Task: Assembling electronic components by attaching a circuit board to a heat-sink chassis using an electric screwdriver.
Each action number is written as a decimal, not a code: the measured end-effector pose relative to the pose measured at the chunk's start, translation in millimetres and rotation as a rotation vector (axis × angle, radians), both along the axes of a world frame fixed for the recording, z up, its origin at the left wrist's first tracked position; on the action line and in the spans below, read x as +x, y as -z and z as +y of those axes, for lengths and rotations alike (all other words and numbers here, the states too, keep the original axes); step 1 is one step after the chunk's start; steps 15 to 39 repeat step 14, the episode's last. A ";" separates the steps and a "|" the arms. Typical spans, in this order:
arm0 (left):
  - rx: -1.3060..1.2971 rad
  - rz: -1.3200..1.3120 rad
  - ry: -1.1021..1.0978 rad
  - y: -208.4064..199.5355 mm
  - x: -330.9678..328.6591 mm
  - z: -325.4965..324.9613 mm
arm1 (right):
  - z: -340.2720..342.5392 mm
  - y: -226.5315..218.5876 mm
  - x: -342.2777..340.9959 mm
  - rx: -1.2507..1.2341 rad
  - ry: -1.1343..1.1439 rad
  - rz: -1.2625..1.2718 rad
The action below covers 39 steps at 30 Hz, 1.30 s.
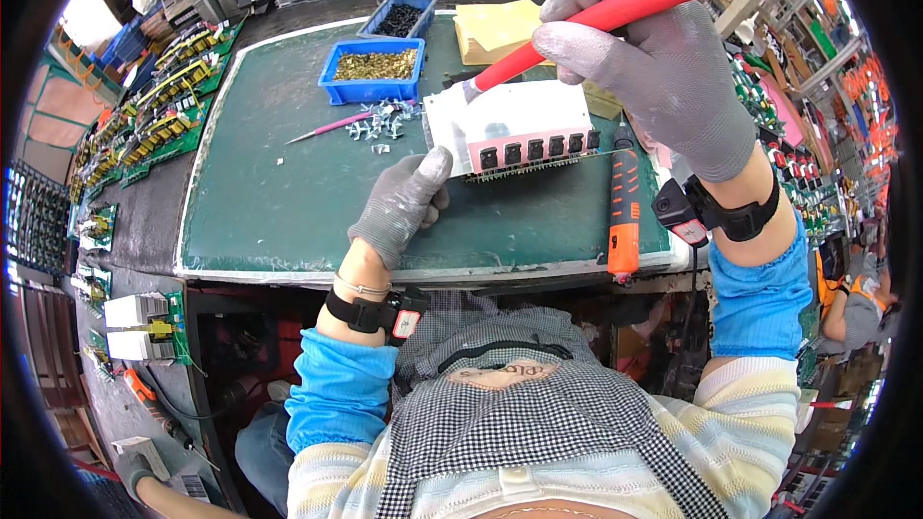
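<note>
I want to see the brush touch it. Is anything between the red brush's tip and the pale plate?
Nothing visible. The right hand holds the red brush, its tip already at the pale plate, which the left hand steadies.

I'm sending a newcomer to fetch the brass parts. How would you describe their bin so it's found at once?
Start at the dark green work mat. At its far edge stand two blue plastic trays; take the larger, nearer blue tray, beside the loose silver metal clips. It holds golden brass pieces, whereas the smaller blue tray behind holds black parts.

bright even overhead light, soft shadows, sharp centre, fisheye bending and dark rim
</note>
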State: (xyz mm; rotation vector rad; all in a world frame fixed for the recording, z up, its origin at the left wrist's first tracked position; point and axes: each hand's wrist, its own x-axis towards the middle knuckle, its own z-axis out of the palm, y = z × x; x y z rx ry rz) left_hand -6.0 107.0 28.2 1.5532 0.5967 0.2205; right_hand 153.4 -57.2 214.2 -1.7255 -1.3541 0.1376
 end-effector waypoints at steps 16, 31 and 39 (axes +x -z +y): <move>-0.008 -0.012 0.015 0.7 -0.9 -0.4 | -15.2 -13.0 2.6 -0.037 0.145 -0.320; -0.008 -0.012 0.015 0.7 -0.9 -0.4 | -15.2 -13.0 2.6 -0.037 0.145 -0.320; -0.008 -0.012 0.015 0.7 -0.9 -0.4 | -15.2 -13.0 2.6 -0.037 0.145 -0.320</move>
